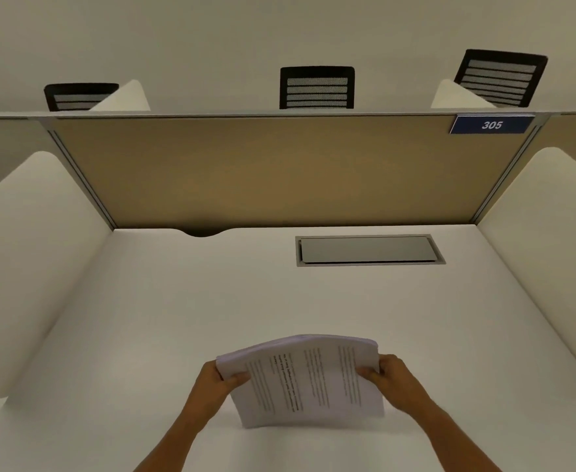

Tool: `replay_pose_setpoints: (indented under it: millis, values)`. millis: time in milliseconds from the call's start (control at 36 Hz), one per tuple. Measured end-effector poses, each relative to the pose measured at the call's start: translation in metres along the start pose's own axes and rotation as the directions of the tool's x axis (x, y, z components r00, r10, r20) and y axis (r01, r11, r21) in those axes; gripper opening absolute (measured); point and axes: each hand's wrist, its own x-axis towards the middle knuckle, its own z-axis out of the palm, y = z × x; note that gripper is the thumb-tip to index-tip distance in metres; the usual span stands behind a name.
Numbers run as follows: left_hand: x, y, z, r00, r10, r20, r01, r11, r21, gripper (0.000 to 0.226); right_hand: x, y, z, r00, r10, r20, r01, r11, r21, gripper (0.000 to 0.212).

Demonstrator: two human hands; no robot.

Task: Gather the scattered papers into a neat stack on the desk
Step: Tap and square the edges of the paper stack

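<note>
A stack of printed papers is held on edge between the two hands, its lower edge resting on the white worktop and its upper edge bowed away from the viewer. The left hand is clamped on the stack's left edge, the thumb laid across the printed face and the fingers wrapped behind the sheets. The right hand is clamped on the right edge in the same manner, thumb in front and fingers curled behind. Lines of text are seen to run vertically between the two thumbs. Beyond the fingers, toward the far right of the worktop, a closed grey cable hatch is set flush into the surface. Further beyond, a tan partition is shown, bearing a blue plate marked 305 at its upper right. Three black mesh chair backs are visible above the partition.
</note>
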Motion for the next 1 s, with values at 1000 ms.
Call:
replay_pose_setpoints:
  millis: [1000]
  values:
    - [-0.007, -0.007, 0.022, 0.99, 0.081, 0.117, -0.089, 0.994, 0.064, 0.02, -0.026, 0.032, 0.024, 0.982, 0.063, -0.176, 0.016, 0.908, 0.418, 0.028]
